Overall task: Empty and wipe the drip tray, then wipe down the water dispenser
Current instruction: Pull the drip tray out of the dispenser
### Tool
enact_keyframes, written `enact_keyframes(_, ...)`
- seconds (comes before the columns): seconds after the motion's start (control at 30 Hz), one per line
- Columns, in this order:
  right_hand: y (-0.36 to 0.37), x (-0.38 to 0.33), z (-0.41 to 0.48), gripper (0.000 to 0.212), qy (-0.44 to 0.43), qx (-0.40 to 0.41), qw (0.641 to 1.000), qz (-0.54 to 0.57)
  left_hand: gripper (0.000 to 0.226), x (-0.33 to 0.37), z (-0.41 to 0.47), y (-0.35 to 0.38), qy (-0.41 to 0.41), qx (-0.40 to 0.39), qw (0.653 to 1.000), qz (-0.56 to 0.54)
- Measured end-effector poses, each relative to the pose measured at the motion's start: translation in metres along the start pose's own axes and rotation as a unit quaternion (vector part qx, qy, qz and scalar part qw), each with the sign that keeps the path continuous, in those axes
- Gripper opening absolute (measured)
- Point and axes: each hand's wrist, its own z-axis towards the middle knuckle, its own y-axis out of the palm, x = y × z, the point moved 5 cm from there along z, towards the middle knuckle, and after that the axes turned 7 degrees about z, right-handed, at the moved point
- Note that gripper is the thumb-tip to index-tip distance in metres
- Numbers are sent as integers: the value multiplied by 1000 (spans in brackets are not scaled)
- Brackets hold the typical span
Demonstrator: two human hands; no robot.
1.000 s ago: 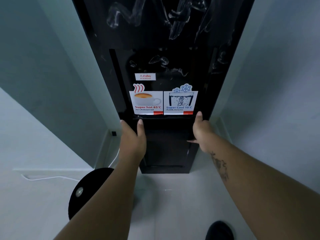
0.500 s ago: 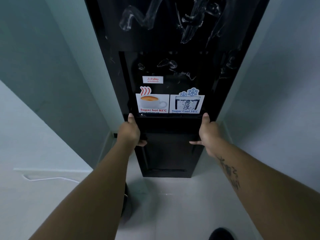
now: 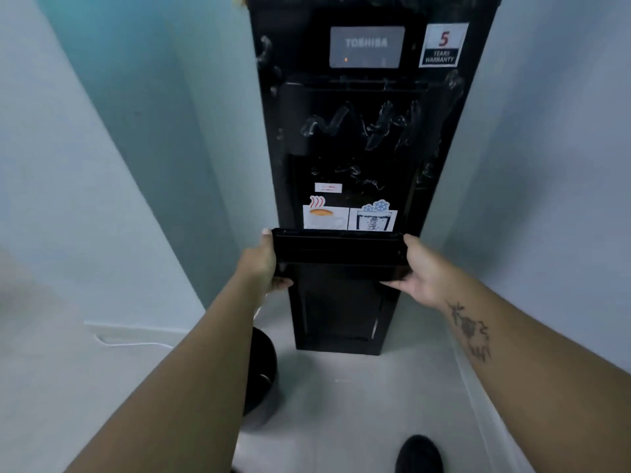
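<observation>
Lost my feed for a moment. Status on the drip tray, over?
Left grip and right grip hold drip tray by its ends. Tray level, in front of water dispenser. Black round object on floor below left forearm.

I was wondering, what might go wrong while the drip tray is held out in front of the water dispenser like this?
1. The left hand and right hand grip only the ends of the drip tray. If it tilts, any water inside, which cannot be seen, could spill onto the floor.
2. A round black object sits on the floor below the left arm and could be tripped over on turning away.
</observation>
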Motion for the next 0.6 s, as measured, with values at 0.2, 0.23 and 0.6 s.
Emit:
enact_keyframes(0.2,8,17,-48,27,20,-47,999,-10,52,-18,-67,-46,-16,-37,997,-60)
enact_keyframes(0.23,9,23,-54,26,24,-52,998,-20,53,-24,-76,-55,-19,-36,997,-59)
enact_keyframes(0.6,43,109,-76,21,74,-71,991,-88,55,-106,-108,-133,-63,7,993,-99)
